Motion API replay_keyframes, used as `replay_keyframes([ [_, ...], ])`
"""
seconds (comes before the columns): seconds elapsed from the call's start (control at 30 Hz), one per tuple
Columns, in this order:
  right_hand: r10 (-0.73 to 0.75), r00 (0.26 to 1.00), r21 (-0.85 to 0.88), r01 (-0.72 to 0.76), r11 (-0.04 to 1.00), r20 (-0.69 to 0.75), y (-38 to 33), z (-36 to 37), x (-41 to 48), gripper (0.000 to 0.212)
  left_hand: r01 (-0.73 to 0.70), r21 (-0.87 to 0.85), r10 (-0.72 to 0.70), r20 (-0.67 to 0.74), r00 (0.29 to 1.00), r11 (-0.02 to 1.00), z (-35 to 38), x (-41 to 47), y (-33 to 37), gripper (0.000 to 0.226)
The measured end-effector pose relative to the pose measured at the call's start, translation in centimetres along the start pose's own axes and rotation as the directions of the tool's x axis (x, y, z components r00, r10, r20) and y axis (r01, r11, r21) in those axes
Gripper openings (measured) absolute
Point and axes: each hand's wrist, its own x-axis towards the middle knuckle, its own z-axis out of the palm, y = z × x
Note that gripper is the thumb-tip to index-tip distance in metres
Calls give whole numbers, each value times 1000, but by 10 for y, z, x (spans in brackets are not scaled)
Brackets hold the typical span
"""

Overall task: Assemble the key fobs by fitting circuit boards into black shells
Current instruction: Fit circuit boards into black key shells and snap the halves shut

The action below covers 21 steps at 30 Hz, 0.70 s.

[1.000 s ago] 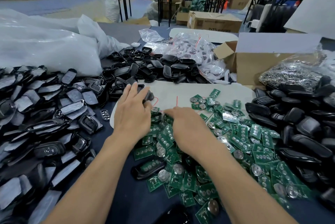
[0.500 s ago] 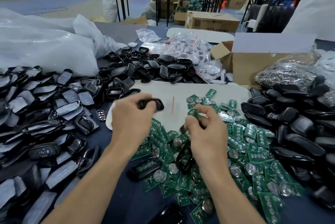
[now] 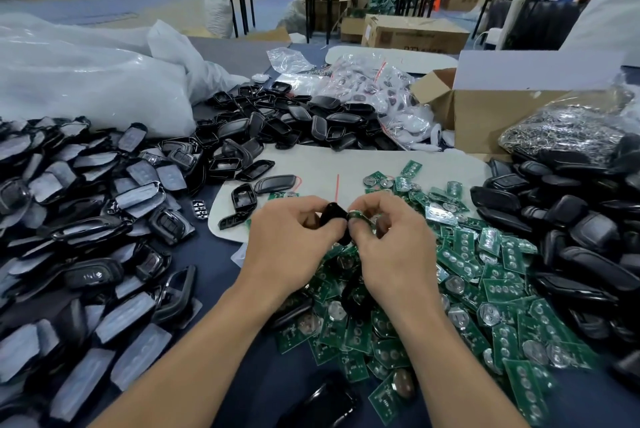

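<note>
My left hand (image 3: 294, 247) grips a black shell (image 3: 333, 218) above the middle of the table. My right hand (image 3: 391, 247) pinches a green circuit board (image 3: 356, 216) against the shell's right end. The two hands touch at the fingertips, and most of the board is hidden by my fingers. Below and to the right spreads a pile of green circuit boards (image 3: 467, 289) with round silver cells. Loose black shells (image 3: 277, 183) lie on a white sheet (image 3: 329, 164) just beyond my hands.
Film-covered black fob halves (image 3: 86, 219) fill the left side. More black shells (image 3: 588, 237) are heaped on the right and at the back (image 3: 294, 122). A cardboard box (image 3: 485, 109), bags of parts (image 3: 374, 88) and a big white plastic bag (image 3: 86, 81) stand behind.
My hands rose from the piles, the left with a shell and the right with a board, and came together so that the board now meets the shell.
</note>
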Motion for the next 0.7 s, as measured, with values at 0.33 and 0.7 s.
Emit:
replay_keyframes([
  [0.33,95,995,168,-94,981,-2,-1,3,3,19,99,-316,-26,230,973,944,-14,6,2,45],
  [0.7,247,948,336,-171,926,-200,5,-4,7,20,168,-313,-109,198,974,935,-18,13,-7,59],
])
